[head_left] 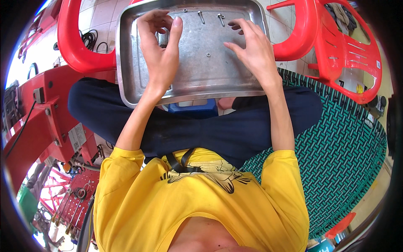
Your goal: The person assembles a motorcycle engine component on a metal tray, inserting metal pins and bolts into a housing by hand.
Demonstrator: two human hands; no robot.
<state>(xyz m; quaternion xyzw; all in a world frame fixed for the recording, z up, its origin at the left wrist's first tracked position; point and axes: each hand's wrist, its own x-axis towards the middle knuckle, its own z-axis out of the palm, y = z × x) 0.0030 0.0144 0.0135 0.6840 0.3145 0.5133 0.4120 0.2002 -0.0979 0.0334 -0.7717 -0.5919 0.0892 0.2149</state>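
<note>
In the head view, two bolts (201,17) and three small nuts (208,54) can be counted. The left hand (161,53) is held over the left part of a metal tray (195,77), thumb raised, fingers curled; whether anything is gripped cannot be told. The right hand (253,47) is held at the right, fingers loosely bent, thumb spread, nothing grasped. Bolts and nuts are contained in the tray, mostly toward its far edge.

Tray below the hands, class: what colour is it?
The tray is silvery grey, best seen in the head view.
</note>
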